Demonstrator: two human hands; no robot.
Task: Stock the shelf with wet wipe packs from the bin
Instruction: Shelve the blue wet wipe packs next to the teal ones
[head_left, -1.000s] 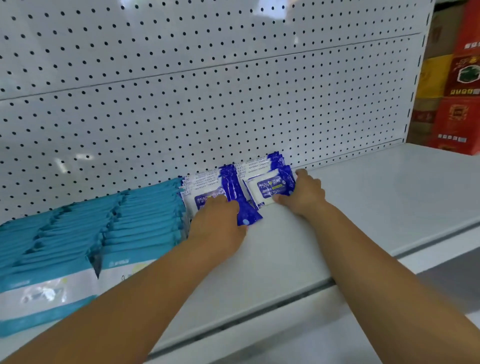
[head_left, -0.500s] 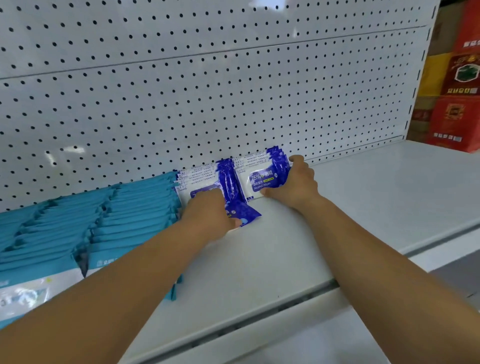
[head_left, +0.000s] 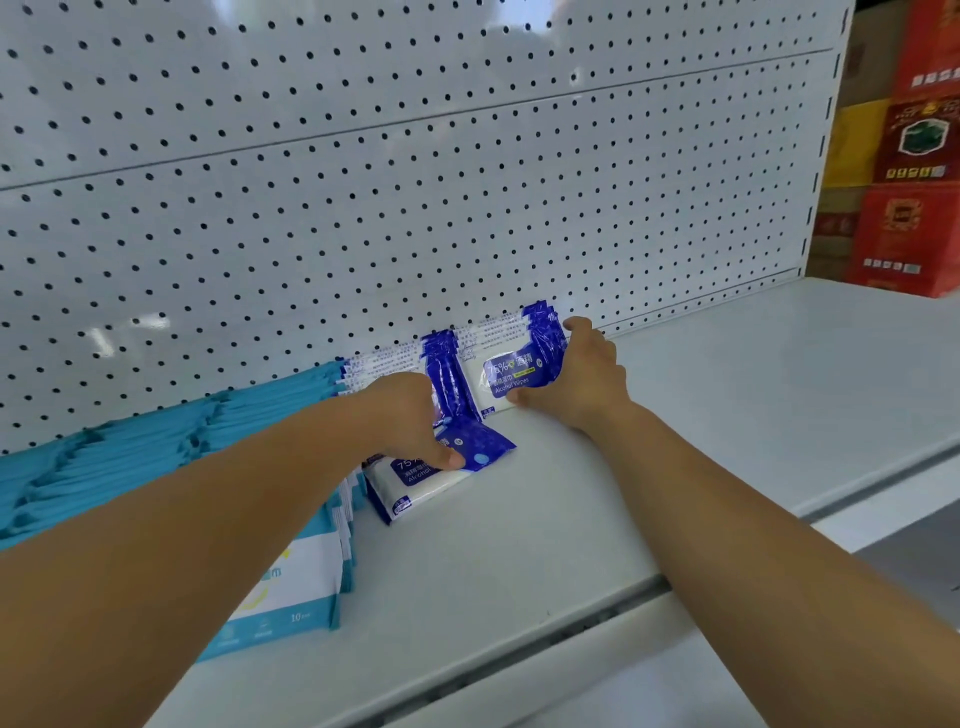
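Partly stocked: blue packs (head_left: 441, 364) stand against the pegboard (head_left: 467, 208), left hand (head_left: 410, 421) pinching a leaning pack (head_left: 441, 470), right hand (head_left: 582, 379) clasping the right row (head_left: 511, 371); bin unseen.

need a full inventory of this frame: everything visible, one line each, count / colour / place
right row of alcohol wipe packs: several, exact count unclear, blue and white, upright against the pegboard
left row of alcohol wipe packs: several, blue and white, upright, just left of the right row
front alcohol wipe pack: 1, blue and white, tilted forward in front of the left row
teal wipe packs: many, teal and white, rows on the shelf's left
pegboard: 1, white, behind the shelf
shelf: 1, white
cartons: several, red and yellow, beyond the shelf's right end
left hand: holds the front alcohol wipe pack, thumb on its face
right hand: grips the right row's end
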